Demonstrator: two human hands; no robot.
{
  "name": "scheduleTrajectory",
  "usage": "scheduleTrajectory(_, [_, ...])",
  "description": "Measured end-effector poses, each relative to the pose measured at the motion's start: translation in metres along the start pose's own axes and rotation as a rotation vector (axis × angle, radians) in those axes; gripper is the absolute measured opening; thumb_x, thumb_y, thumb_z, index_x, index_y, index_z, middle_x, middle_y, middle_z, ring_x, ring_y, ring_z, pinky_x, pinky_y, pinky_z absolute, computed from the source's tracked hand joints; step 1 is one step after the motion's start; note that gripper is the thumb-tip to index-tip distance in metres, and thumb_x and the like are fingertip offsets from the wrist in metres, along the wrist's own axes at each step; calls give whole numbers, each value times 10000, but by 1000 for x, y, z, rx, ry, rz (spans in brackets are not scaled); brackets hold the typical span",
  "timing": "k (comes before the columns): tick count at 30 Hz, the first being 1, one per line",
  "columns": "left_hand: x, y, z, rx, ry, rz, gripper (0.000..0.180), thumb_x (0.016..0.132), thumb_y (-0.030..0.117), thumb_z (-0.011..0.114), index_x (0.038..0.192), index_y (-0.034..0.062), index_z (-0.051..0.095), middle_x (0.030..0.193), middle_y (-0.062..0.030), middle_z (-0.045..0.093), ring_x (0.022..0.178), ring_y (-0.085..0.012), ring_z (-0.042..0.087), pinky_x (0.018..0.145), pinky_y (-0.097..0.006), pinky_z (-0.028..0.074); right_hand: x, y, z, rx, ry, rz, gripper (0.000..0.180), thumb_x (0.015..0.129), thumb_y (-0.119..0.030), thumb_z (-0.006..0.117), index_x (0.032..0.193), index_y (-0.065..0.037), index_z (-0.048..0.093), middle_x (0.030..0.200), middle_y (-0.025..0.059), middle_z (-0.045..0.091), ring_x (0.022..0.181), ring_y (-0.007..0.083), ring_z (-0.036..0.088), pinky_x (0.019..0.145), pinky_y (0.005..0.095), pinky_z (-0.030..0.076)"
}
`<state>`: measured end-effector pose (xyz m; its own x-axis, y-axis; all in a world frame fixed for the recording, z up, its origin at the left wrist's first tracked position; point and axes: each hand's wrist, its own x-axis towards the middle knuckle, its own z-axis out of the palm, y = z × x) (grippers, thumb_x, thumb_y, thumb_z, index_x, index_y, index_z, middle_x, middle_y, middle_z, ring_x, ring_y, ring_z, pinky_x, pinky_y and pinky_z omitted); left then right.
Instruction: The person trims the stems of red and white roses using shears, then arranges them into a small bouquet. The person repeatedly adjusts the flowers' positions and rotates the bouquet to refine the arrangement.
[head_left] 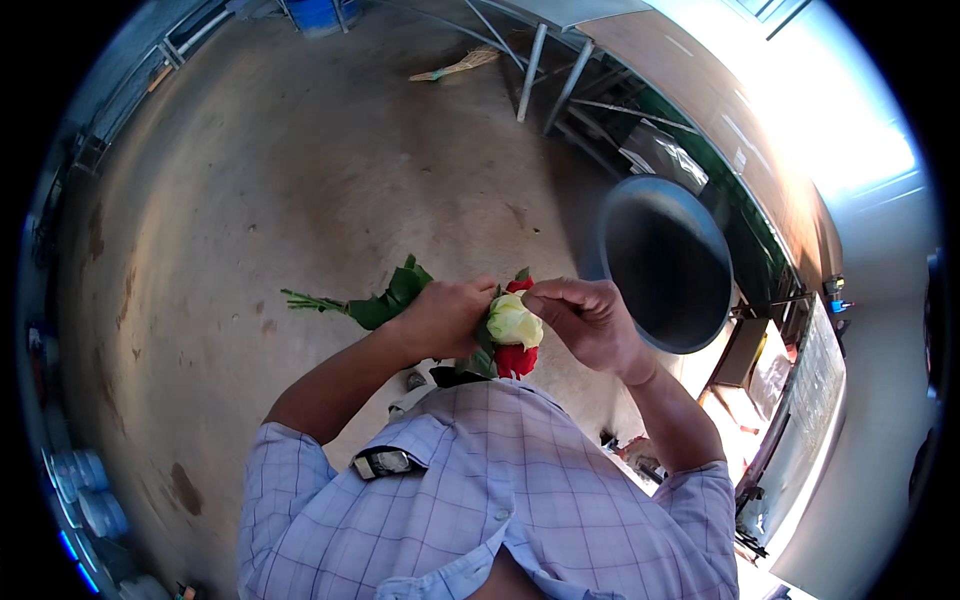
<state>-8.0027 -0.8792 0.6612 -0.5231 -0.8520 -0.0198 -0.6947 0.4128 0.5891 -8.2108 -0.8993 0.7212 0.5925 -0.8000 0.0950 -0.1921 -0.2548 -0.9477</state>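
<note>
My left hand [446,318] is closed around the stems of a small bunch of roses, just below the blooms. A pale cream-green rose [514,322] sits in the middle, with a red rose [516,360] on the near side and more red petals [520,285] on the far side. Green leaves [398,292] and cut stem ends [312,301] stick out to the left of that hand. At the blooms' right edge, my right hand [590,318] has thumb and forefinger pinched together against the cream rose's upper petals. Whatever lies between those fingertips is too small to make out.
A large dark tub [667,265] stands to the right, beside a long table [720,110] on metal legs. A straw broom [458,66] lies on the concrete floor [250,200] ahead. Cardboard boxes [752,365] are at the right, and a blue bin [322,15] is far off.
</note>
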Motion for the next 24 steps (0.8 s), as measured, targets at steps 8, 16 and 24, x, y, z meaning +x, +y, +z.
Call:
scheduleTrajectory(8, [-2,-15,2,14,-35,32,318,649,102,671,945,50,569,983,-98,549,803,-328,611,687,-421,510,9,-1,-5,-469,-192,-221,51,791,-42,635,834,-19,648,709,117,638,648,254,624,591,350,476])
scheduleTrajectory(16, [-3,-15,-5,134,-17,59,318,667,113,674,955,50,557,983,-89,545,762,-326,619,670,-434,512,35,-1,-31,-846,-504,-262,66,761,-76,598,705,-43,588,606,119,577,588,280,577,582,357,431])
scheduleTrajectory(24, [3,-26,19,406,146,135,258,674,94,658,910,68,556,903,-80,510,655,-265,609,558,-390,460,43,6,-26,-1239,-546,113,228,753,-78,607,947,39,575,605,182,580,632,350,619,577,454,467])
